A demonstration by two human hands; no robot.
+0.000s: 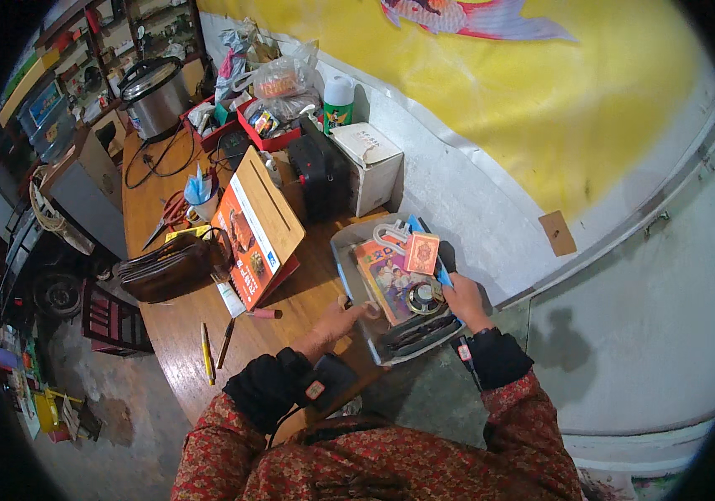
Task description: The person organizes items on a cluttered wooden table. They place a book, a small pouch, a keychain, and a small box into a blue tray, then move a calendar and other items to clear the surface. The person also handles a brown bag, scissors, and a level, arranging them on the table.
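Note:
A shallow translucent plastic tray [340,266] lies at the right end of the wooden table. My left hand [343,316] grips its near left side, the thumb over the rim. With my right hand [465,302] I hold its right side, fingers beside a blue strip. Inside are a picture-covered book [375,270], an orange card box [422,253], a white plastic clamp-like piece [390,233], a small round loudspeaker [425,297] and a dark long item [420,334] along the near edge.
Left of the tray stand an orange desk calendar [246,235] and a brown leather bag [166,268]. Two pens [207,354] lie nearby. Behind are a white carton [371,160], a black device [320,169], a spray can [338,103], red boxes [279,141] and an electric pressure cooker [156,97].

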